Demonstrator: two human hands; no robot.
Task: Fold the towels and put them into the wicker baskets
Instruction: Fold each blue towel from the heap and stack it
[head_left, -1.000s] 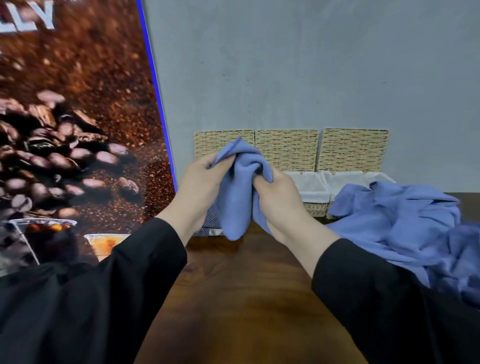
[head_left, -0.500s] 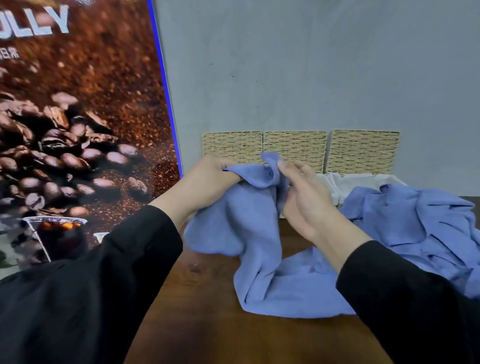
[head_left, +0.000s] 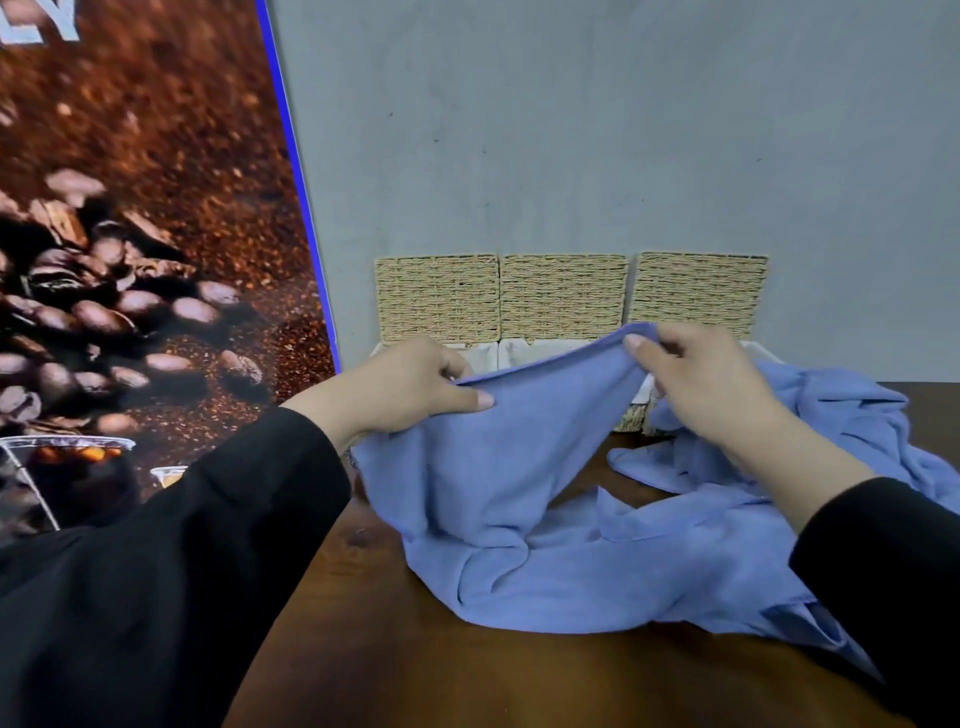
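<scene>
A big coffee-bean poster (head_left: 135, 270) runs off the left edge, its lettering cut away. On the wooden table (head_left: 467, 680) a blue towel (head_left: 524, 499) hangs stretched between both hands, its lower half pooled on the wood; half a second ago it was bunched. More blue towels (head_left: 857, 415) lie heaped at the right, partly behind a sleeve. Three wicker baskets (head_left: 563, 296) stand against the wall, their fronts mostly hidden. The left hand (head_left: 410, 387) and right hand (head_left: 696, 374) each pinch the top hem, now wider apart.
</scene>
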